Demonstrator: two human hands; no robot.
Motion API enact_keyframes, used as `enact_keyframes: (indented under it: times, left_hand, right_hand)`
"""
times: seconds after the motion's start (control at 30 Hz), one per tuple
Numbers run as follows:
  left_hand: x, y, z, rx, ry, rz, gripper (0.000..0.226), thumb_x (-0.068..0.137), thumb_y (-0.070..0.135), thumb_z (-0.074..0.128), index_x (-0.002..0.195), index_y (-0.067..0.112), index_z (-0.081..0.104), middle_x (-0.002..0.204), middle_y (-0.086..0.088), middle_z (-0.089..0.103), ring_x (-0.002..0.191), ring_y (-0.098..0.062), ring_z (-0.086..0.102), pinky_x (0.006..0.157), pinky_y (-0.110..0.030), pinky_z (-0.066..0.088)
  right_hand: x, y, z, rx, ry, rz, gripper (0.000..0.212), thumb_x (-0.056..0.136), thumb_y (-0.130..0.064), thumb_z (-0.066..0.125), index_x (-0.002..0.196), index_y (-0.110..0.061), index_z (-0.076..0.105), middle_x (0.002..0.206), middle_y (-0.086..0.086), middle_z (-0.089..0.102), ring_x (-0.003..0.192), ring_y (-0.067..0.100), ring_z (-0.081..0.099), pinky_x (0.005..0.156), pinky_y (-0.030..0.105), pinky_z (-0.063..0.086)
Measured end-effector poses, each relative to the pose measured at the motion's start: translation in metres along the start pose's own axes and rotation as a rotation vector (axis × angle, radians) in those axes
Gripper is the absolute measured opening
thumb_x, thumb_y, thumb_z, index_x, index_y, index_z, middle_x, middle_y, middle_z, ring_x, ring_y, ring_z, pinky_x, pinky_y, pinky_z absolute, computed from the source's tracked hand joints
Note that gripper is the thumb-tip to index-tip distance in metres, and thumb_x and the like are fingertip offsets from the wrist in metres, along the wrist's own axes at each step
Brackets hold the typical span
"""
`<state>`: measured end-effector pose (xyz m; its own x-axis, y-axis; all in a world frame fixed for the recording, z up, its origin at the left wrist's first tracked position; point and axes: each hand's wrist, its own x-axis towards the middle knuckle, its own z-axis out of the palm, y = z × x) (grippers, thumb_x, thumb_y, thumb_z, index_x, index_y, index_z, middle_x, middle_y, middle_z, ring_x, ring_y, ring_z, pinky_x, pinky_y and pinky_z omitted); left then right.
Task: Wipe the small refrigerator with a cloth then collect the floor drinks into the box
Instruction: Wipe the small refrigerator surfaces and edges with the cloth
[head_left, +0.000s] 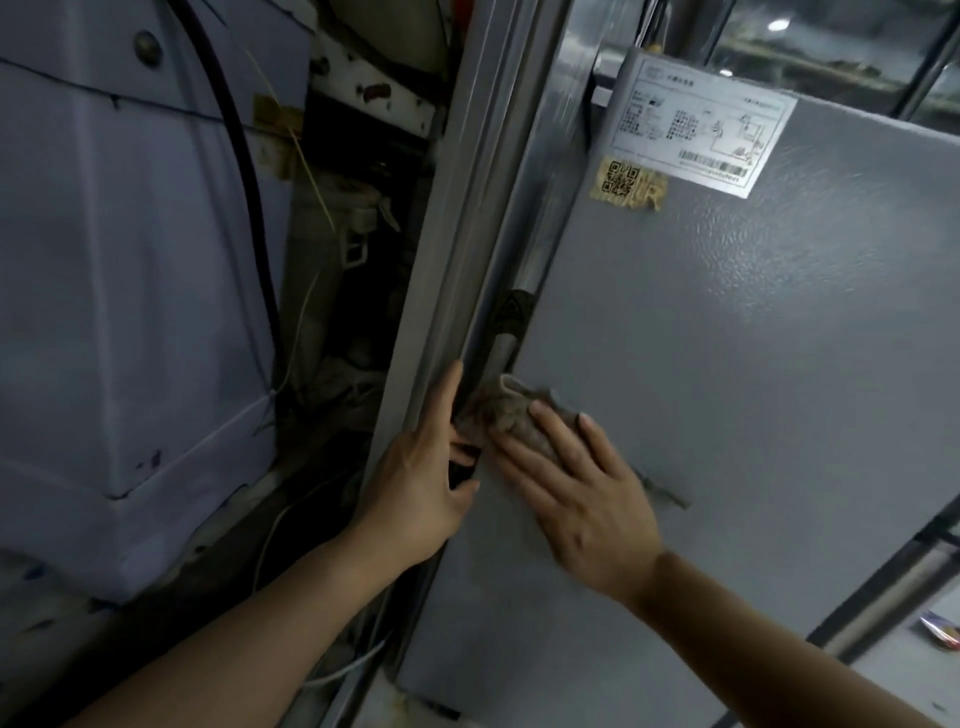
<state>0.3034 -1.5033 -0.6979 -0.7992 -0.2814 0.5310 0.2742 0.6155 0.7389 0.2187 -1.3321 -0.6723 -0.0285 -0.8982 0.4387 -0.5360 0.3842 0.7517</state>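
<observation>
Small grey textured-metal refrigerator (727, 364) fills the right half of the frame, its side panel facing me, tilted in view. Pale lavender-white bulky appliance body (119, 312) takes the left of the frame, a black cable (244, 171) running down its face. Between them a dark cluttered gap with thin white wires (291, 519), contents too dim to name. A grey ribbed door-edge strip (467, 218) runs diagonally from top centre down to lower centre. White printed rating label (706, 124) sits on the fridge panel upper right, a torn yellowish QR-code sticker (626, 184) just below its left corner. My right hand (576, 493), centre of frame, lies flat with fingers straight and spread, pressing a crumpled brownish-grey cloth (506, 410) against the fridge panel near its left edge; the cloth's trailing tip pokes out lower right of that hand. My left hand (421, 467) sits just left of it, fingers extended along the ribbed strip, thumb tip touching the cloth's lower edge; not gripping anything. Small colourful packet (940, 629), blurred, on the floor at the lower right edge.
</observation>
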Motion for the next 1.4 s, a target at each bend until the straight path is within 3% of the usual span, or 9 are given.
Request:
enact_keyframes:
  times: [0.1,0.27,0.4,0.67,0.83,1.03,1.2,1.27,1.4]
  left_hand:
    - [-0.009,-0.003,-0.001,0.062,-0.019,0.009,0.104,0.079,0.012,0.07,0.129,0.058,-0.008,0.118,0.004,0.06,0.1,-0.007,0.06,0.087,-0.036,0.053]
    - [-0.018,-0.011,0.001,0.102,0.081,-0.043,0.097,0.077,0.008,0.071,0.147,0.03,0.008,0.121,0.004,0.057,0.098,-0.01,0.059,0.082,-0.041,0.054]
    - [-0.023,-0.017,0.007,0.107,0.102,-0.088,0.092,0.077,0.005,0.071,0.147,0.024,0.014,0.115,0.007,0.056,0.096,-0.009,0.058,0.084,-0.04,0.053]
    - [-0.034,-0.032,0.006,0.156,0.071,-0.126,0.092,0.078,0.003,0.069,0.148,0.025,0.013,0.114,0.006,0.057,0.099,-0.011,0.059,0.084,-0.039,0.053]
    - [-0.038,-0.029,0.001,0.187,0.047,-0.101,0.088,0.078,0.0,0.067,0.147,0.023,0.018,0.117,0.003,0.057,0.099,-0.012,0.059,0.086,-0.04,0.052]
    - [-0.035,-0.009,0.016,0.205,0.022,-0.06,0.088,0.079,0.009,0.069,0.146,0.026,0.016,0.129,0.002,0.051,0.11,-0.014,0.055,0.09,-0.042,0.05]
    - [-0.026,0.003,0.037,0.204,0.006,-0.089,0.097,0.08,0.023,0.071,0.147,0.034,0.002,0.145,0.003,0.036,0.126,-0.018,0.044,0.1,-0.042,0.043]
    - [-0.023,0.007,0.046,0.229,0.038,-0.107,0.097,0.079,0.025,0.072,0.148,0.031,0.003,0.148,-0.001,0.031,0.13,-0.02,0.039,0.104,-0.038,0.039]
    - [-0.024,0.013,0.06,0.317,0.099,-0.176,0.101,0.08,0.027,0.071,0.149,0.024,-0.002,0.148,-0.007,0.023,0.13,-0.022,0.036,0.1,-0.031,0.035]
  right_hand:
    - [0.006,0.009,-0.012,-0.026,-0.02,-0.044,0.052,0.087,-0.02,0.038,0.139,-0.016,0.041,0.143,0.002,0.047,0.138,0.033,0.027,0.115,0.046,0.013]
    - [0.059,0.057,-0.037,-0.066,0.223,0.186,0.043,0.092,-0.019,0.047,0.134,-0.014,0.051,0.14,0.01,0.05,0.136,0.037,0.032,0.115,0.05,0.011]
    - [0.06,0.037,-0.024,-0.028,0.193,0.151,0.042,0.09,-0.023,0.047,0.131,-0.014,0.055,0.14,0.007,0.05,0.139,0.037,0.028,0.116,0.05,0.011]
    - [-0.014,-0.063,0.036,-0.04,-0.162,-0.161,0.05,0.084,-0.026,0.041,0.132,-0.016,0.055,0.14,0.003,0.051,0.14,0.029,0.025,0.117,0.047,0.004]
    - [-0.034,-0.079,0.037,-0.083,-0.379,-0.291,0.07,0.079,-0.031,0.048,0.145,-0.02,0.029,0.152,-0.001,0.03,0.141,0.026,0.008,0.115,0.045,-0.005]
    - [-0.02,0.002,-0.001,-0.054,-0.039,-0.041,0.054,0.089,-0.019,0.034,0.142,-0.018,0.039,0.146,0.002,0.042,0.139,0.028,0.024,0.115,0.045,0.01]
    - [-0.029,0.038,-0.005,-0.031,0.132,0.219,0.053,0.094,-0.022,0.032,0.147,-0.015,0.032,0.153,0.004,0.025,0.144,0.032,0.016,0.118,0.045,0.01]
    - [-0.051,0.014,0.008,-0.003,0.075,0.21,0.053,0.092,-0.022,0.034,0.145,-0.015,0.034,0.15,0.004,0.03,0.142,0.035,0.019,0.118,0.045,0.008]
    - [-0.105,-0.022,0.021,-0.081,-0.235,-0.138,0.055,0.085,-0.022,0.035,0.139,-0.02,0.045,0.144,-0.003,0.044,0.14,0.024,0.027,0.115,0.041,0.005]
